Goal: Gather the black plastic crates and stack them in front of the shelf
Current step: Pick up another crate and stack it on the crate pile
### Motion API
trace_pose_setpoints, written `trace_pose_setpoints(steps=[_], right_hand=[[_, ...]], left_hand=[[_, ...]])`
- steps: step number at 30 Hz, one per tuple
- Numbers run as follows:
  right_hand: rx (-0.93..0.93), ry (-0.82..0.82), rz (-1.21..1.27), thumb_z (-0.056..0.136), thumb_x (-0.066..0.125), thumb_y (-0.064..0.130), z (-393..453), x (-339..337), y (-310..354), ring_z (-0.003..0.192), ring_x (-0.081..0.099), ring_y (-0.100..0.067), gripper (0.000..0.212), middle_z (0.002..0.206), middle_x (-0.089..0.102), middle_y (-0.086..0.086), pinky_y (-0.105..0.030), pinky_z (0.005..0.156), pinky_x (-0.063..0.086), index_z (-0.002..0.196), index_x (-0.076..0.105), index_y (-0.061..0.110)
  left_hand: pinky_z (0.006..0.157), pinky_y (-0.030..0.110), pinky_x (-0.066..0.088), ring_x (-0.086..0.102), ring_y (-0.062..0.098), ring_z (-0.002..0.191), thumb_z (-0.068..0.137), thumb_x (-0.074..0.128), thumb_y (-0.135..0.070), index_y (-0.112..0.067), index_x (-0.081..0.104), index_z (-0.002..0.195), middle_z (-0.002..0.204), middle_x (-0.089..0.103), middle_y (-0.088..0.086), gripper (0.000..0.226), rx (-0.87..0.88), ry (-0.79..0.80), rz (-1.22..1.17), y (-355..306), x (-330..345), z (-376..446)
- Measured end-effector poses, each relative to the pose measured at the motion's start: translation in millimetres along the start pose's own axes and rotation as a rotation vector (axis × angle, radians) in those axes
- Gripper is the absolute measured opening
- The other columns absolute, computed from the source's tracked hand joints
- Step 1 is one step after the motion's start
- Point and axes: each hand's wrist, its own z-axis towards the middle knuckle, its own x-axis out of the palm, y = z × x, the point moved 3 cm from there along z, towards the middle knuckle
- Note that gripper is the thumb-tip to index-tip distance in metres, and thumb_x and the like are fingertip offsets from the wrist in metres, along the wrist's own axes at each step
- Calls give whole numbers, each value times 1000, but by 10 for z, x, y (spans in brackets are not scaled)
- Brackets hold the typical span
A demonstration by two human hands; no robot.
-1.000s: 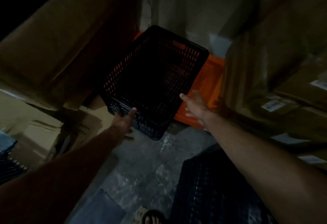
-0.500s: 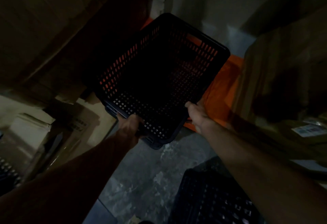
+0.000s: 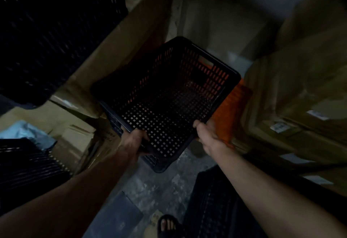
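Both hands were open and reaching a second ago; now left hand (image 3: pixel 131 142) and right hand (image 3: pixel 208 136) each have a grip on the near rim of the black perforated plastic crate (image 3: pixel 165 102). Left grip closed first, half a second back; right was only touching the rim then, now clasps it. Crate has come up off the orange plastic crate (image 3: pixel 231 113) beyond the grips, near end tilted toward the person, orange one more exposed past the right grip.

left fingers (image 3: pixel 144 138): curled inside black crate (image 3: pixel 165 98) | second crate (image 3: pixel 216 204): cut off at bottom edge
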Motion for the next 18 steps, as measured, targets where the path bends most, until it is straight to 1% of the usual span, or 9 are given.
trace_pose_setpoints(steps=[2,5,7,8,11,13,15,16,18], right_hand=[[-22,14,48,69,54,26,-581,-98,261,109,58,-23,62,122,58,1,-46,96,51,130,45,24],[-51,7,85,61,57,21,-1307,-280,535,106,60,-26,60,117,61,0,-50,90,54,121,51,27],[-67,13,106,61,57,17,-1719,-375,679,104,60,-24,59,117,61,1,-49,88,55,119,52,28],[-80,2,122,63,57,15,-2131,-453,788,104,60,-23,58,117,61,0,-49,87,55,119,51,28],[-83,-13,182,67,59,12,-2885,-535,946,105,59,-26,54,121,58,-4,-50,88,55,118,47,25],[-81,-14,202,68,59,12,-3317,-587,1034,105,60,-28,53,123,56,-6,-50,85,57,118,45,24],[-92,-11,211,71,60,13,-3745,-618,1110,106,60,-28,51,125,56,-6,-50,84,57,119,44,24],[-105,-11,208,73,61,15,-3905,-635,1154,107,59,-28,52,127,55,-6,-49,85,57,121,43,23],[-97,1,179,71,65,24,-4301,-692,1200,114,57,-27,63,134,51,-5,-48,90,55,129,39,25]], left_hand=[[36,28,50,57,31,79,75,48,7,-6,35,140,123,55,21,67,14,5,-24,-175,-145,-476],[40,33,52,58,34,80,69,49,4,-4,33,143,106,57,16,76,32,20,0,-353,-339,-1164],[40,33,52,59,35,85,65,50,1,-5,36,142,109,57,17,79,37,26,17,-432,-461,-1538],[40,32,52,58,35,86,63,50,0,-6,38,140,111,57,18,79,47,34,34,-496,-589,-1886],[40,30,49,56,33,77,67,48,-1,0,43,135,106,58,22,68,82,38,67,-611,-813,-2517],[45,33,47,54,31,75,72,47,1,-1,43,133,94,56,17,61,76,49,84,-697,-962,-2938],[48,33,45,54,30,73,73,47,1,-1,44,134,89,55,15,61,91,48,114,-782,-1140,-3331],[45,31,45,55,30,71,72,47,0,0,45,135,88,56,16,63,102,53,142,-857,-1206,-3507],[37,27,45,55,29,67,71,48,1,1,45,136,89,58,16,65,141,47,197,-957,-1359,-3874]])
